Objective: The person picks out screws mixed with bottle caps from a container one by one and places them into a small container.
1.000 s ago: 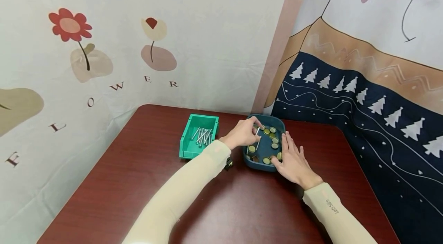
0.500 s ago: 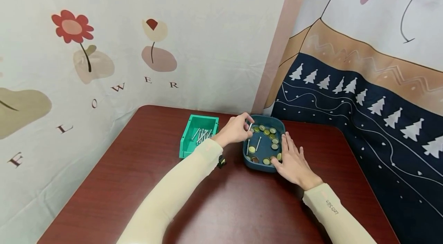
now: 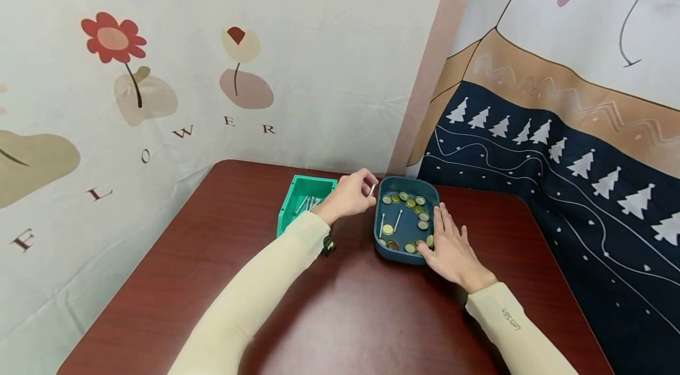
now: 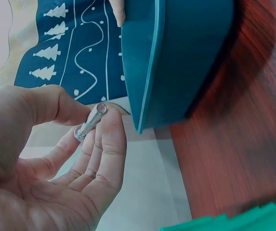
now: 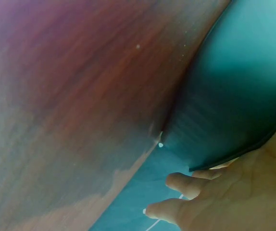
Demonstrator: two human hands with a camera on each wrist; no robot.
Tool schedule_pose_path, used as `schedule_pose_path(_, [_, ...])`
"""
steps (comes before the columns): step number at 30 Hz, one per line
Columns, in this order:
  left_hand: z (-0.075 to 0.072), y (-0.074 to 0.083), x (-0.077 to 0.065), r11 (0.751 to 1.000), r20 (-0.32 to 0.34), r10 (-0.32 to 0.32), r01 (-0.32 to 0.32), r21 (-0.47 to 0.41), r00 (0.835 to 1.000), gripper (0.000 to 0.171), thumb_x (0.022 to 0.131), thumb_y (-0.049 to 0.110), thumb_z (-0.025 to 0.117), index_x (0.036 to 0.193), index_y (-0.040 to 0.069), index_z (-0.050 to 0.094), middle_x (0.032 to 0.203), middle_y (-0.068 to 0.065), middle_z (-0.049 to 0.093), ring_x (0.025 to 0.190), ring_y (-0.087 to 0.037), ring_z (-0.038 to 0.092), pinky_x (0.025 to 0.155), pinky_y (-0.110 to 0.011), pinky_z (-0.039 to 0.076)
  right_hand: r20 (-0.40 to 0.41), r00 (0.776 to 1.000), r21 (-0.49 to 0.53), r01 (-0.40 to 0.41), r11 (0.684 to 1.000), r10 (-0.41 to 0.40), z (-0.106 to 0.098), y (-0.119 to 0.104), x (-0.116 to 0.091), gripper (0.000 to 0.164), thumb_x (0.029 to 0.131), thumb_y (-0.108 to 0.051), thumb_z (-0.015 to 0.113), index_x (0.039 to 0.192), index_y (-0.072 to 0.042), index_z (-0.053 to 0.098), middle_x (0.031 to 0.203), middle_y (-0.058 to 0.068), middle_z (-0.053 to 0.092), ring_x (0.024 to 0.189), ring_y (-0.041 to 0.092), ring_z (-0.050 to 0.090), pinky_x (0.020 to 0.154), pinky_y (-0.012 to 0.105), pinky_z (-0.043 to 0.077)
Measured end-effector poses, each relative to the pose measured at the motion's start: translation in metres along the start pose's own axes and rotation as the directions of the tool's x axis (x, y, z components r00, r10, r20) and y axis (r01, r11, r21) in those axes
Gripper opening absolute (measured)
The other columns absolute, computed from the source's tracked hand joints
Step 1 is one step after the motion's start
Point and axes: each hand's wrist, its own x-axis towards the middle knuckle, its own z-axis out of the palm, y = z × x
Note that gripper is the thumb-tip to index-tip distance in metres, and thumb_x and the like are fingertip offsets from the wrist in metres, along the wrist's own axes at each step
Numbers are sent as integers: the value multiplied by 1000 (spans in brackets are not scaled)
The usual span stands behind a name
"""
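My left hand (image 3: 350, 195) pinches a metal screw (image 4: 92, 121) between thumb and fingers, just left of the blue tray (image 3: 406, 256). The left wrist view shows its threaded shank clearly. Inside the tray lie two long screws, one of them a slanted screw (image 3: 398, 221), among several bottle caps (image 3: 388, 229). Straight-fingered, my right hand (image 3: 454, 251) rests on the tray's right rim, its thumb reaching over the front right edge. A green bin (image 3: 287, 209) holding several loose screws (image 3: 308, 204) is partly covered by my left hand and forearm.
Both containers stand near the back of the dark red table (image 3: 340, 316). A printed fabric backdrop (image 3: 340, 68) hangs right behind it. A small black-and-yellow object (image 3: 328, 244) shows at my left wrist.
With a screw pinched in it, my left hand has come out of the tray and moved left towards the green bin. My right hand has stayed on the rim.
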Motion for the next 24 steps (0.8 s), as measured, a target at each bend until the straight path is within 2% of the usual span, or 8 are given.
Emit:
schedule_pose_path(6, [-12, -13, -6, 1000, -14, -11, 10, -22, 1000, 38, 109, 12, 78, 146, 10, 69, 112, -8, 76, 97, -24, 72, 89, -39, 63, 1, 1000, -3, -2, 1000, 2, 0, -1, 1, 103, 113, -46, 64, 184, 5, 9, 196, 28, 2, 180, 56, 15, 134, 93, 10])
schedule_pose_path(15, [-22, -33, -13, 998, -21, -38, 36, -52, 999, 35, 110, 11, 76, 144, 12, 68, 111, -9, 75, 92, -24, 72, 82, -36, 62, 6, 1000, -7, -14, 1000, 14, -1, 1, 0, 104, 114, -46, 64, 185, 4, 7, 196, 27, 0, 180, 55, 12, 135, 92, 9])
schedule_pose_path(24, [-38, -52, -20, 995, -16, -79, 77, -70, 997, 34, 111, 12, 74, 144, 15, 68, 119, -12, 76, 86, -24, 71, 75, -34, 56, 8, 1000, -14, -9, 1000, 9, 0, 0, 2, 104, 114, -46, 64, 185, 4, 6, 196, 28, 1, 180, 56, 13, 134, 93, 10])
